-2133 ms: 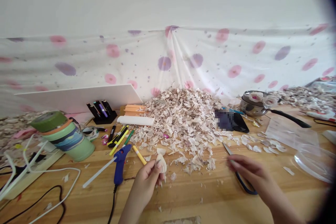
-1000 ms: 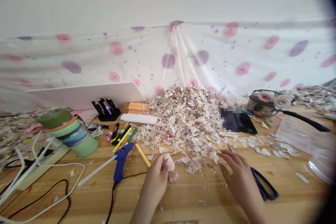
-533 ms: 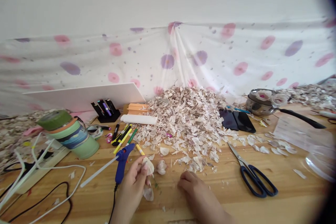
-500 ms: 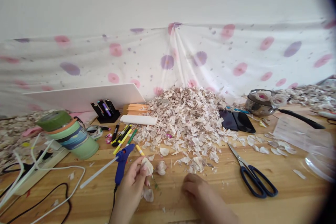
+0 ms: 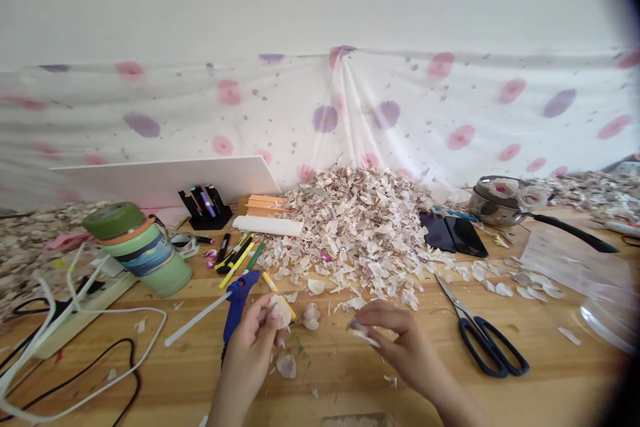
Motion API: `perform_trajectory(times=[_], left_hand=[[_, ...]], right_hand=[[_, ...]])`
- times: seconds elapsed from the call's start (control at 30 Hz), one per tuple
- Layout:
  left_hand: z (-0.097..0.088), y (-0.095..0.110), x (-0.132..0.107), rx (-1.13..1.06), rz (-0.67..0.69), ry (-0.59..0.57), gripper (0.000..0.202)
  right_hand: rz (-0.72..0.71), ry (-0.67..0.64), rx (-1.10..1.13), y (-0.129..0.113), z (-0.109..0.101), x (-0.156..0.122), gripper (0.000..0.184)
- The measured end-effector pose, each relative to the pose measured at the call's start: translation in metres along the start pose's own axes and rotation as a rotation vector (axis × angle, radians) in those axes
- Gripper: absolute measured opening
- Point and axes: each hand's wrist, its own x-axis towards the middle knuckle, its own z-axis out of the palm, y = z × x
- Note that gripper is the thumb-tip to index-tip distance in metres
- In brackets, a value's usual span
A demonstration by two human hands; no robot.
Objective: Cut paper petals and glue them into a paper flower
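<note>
My left hand [image 5: 257, 340] pinches a pale, rounded papery flake [image 5: 280, 311] that looks like garlic skin. Between the thumb and fingers of my right hand [image 5: 390, 337] is another whitish papery flake [image 5: 364, 336], seen nearly edge-on. A small crumpled papery bundle [image 5: 311, 316] lies on the wood between the hands. Just below the left fingertips rests a loose flake [image 5: 287, 365]. A blue glue gun [image 5: 237, 307] with a long white glue stick [image 5: 197, 323] lies left of my left hand, partly hidden behind it. Beyond both hands rises a big heap of papery flakes [image 5: 357, 227].
Dark-handled scissors [image 5: 483, 333] and two phones [image 5: 453, 233] lie to the right. Behind them stands a small pan [image 5: 495, 203] with papery flowers. A green cup [image 5: 145, 257], power strip [image 5: 85, 313], cables, markers [image 5: 237, 263] and a pen stand [image 5: 207, 217] occupy the left.
My right hand has risen from the tabletop below the heap and now shows a papery flake in its fingers. My left hand still holds its flake. The view has shifted slightly.
</note>
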Motion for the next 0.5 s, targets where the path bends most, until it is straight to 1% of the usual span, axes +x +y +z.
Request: perform_trajectory(times=[0.1, 0.17, 0.27, 0.3, 0.4, 0.43, 0.5], left_hand=[[-0.007, -0.006, -0.002, -0.008, 0.016, 0.017, 0.073], [-0.014, -0.011, -0.004, -0.011, 0.025, 0.05, 0.07], [-0.024, -0.016, -0.008, -0.004, 0.036, 0.111, 0.068], [-0.027, -0.016, -0.01, -0.003, 0.032, 0.12, 0.068], [-0.03, -0.019, -0.015, -0.02, -0.028, 0.095, 0.074], [-0.029, -0.02, -0.017, -0.028, -0.043, 0.093, 0.076], [-0.029, -0.022, -0.018, -0.034, -0.045, 0.096, 0.077]], right_hand=[[0.036, -0.168, 0.031, 0.003, 0.007, 0.002, 0.02], [0.082, -0.24, -0.045, 0.004, 0.01, -0.002, 0.021], [0.104, -0.357, -0.212, 0.003, 0.017, -0.007, 0.023], [0.099, -0.394, -0.244, 0.001, 0.022, -0.008, 0.026], [0.047, -0.485, -0.277, -0.005, 0.041, -0.006, 0.04], [0.028, -0.506, -0.283, -0.005, 0.046, -0.006, 0.04], [0.0, -0.529, -0.283, -0.001, 0.048, -0.01, 0.033]])
